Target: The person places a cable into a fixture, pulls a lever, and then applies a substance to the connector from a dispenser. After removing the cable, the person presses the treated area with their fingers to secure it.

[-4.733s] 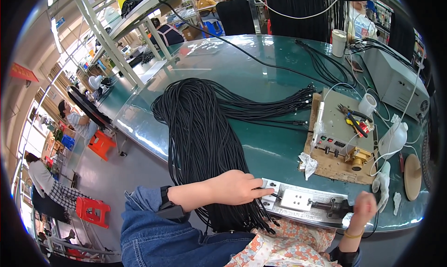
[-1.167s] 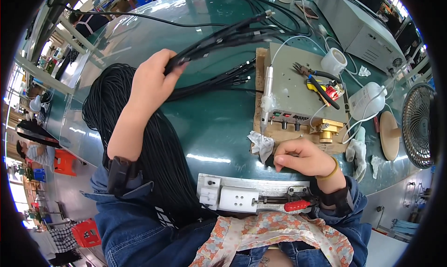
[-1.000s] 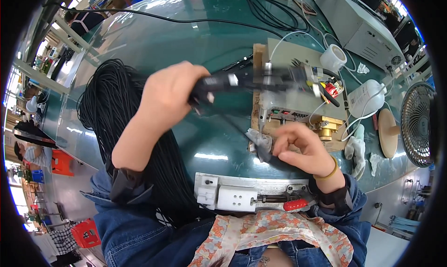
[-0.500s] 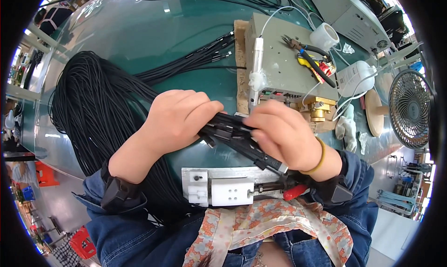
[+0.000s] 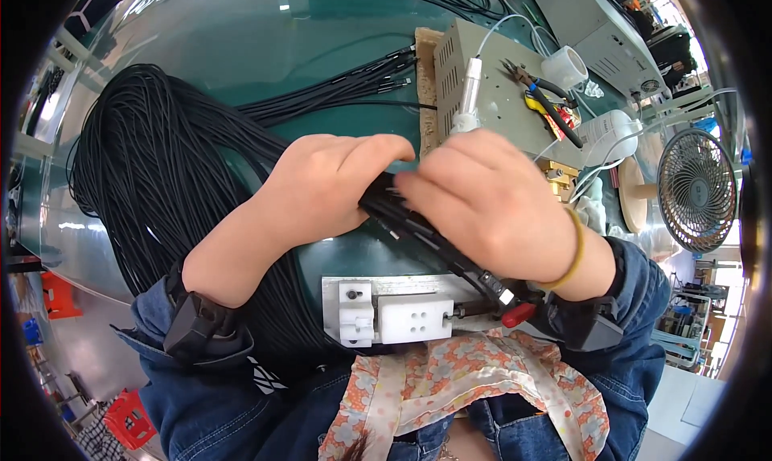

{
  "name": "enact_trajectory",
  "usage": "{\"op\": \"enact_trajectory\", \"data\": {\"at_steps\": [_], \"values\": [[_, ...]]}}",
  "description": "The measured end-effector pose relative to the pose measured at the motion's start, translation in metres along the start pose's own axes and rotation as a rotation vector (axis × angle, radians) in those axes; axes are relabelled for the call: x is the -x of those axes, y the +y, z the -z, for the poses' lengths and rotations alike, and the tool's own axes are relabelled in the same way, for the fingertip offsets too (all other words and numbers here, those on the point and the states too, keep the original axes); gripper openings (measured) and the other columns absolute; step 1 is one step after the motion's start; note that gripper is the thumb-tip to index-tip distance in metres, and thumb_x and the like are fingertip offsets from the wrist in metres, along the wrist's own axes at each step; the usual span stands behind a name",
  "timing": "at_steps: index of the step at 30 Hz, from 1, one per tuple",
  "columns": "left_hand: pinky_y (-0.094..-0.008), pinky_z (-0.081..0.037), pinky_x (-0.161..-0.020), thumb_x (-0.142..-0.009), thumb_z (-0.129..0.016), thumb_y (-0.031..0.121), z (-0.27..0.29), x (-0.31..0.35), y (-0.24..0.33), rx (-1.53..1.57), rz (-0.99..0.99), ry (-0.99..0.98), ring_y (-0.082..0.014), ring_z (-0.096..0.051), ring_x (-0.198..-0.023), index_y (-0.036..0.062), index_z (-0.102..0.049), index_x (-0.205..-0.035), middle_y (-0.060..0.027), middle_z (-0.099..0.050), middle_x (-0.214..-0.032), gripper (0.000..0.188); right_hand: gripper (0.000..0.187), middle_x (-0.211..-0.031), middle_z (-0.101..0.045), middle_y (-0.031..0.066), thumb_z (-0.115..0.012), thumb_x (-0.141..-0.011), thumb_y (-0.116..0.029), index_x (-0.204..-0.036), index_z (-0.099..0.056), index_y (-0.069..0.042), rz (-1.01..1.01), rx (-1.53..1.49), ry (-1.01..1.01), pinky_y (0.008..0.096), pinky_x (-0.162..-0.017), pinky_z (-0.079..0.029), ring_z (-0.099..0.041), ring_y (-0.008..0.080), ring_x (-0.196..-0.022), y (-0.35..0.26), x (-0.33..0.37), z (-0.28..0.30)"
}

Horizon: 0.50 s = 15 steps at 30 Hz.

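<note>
Left hand (image 5: 322,180), centre of frame, curled round bundle of black cable ends (image 5: 426,237). Right hand (image 5: 503,208), right of centre, bent over same bundle, fingertips right at it; cannot tell whether they grip. Bundle slants toward lower right, tip just beside red handle (image 5: 519,315). White-block fixture (image 5: 415,319) sits below, bottom centre. Long black cables (image 5: 149,155) heaped at left. Upper right: pliers (image 5: 547,107) on grey box (image 5: 492,67); fan (image 5: 696,191) by right edge.
</note>
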State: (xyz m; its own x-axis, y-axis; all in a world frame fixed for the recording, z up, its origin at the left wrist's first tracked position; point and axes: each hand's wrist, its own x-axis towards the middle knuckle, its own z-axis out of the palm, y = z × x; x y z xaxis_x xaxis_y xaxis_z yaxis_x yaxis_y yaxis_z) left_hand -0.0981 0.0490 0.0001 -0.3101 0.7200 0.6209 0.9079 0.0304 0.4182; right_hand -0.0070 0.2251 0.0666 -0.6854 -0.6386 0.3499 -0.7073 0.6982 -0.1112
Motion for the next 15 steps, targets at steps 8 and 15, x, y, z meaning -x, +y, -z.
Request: {"op": "enact_trajectory", "data": {"at_steps": [8,15], "values": [[-0.0332,-0.043,-0.056,-0.066,-0.073,0.007,0.018,-0.009,-0.005,0.361,0.412,-0.227,-0.0234,-0.059,-0.063,0.0051,-0.047,-0.099,-0.0104,-0.061,-0.067,0.042,0.029,-0.079,-0.055,0.0088,-0.062,-0.061,-0.005,-0.09,-0.062,0.001,-0.178,0.178,0.045,0.0342,-0.06,-0.042,-0.051,0.0249,-0.067,-0.014,0.016,0.065],[-0.0294,-0.041,-0.058,-0.07,-0.073,0.008,0.025,-0.005,-0.015,0.625,0.429,-0.205,-0.0161,-0.052,-0.059,0.0022,-0.046,-0.097,-0.0108,-0.062,-0.066,0.039,0.032,-0.083,-0.056,0.0084,-0.065,-0.061,-0.002,-0.092,-0.063,0.0,-0.028,0.233,-0.033,0.0323,-0.059,-0.042,-0.053,0.0249,-0.069,-0.032,-0.027,0.031]]}}
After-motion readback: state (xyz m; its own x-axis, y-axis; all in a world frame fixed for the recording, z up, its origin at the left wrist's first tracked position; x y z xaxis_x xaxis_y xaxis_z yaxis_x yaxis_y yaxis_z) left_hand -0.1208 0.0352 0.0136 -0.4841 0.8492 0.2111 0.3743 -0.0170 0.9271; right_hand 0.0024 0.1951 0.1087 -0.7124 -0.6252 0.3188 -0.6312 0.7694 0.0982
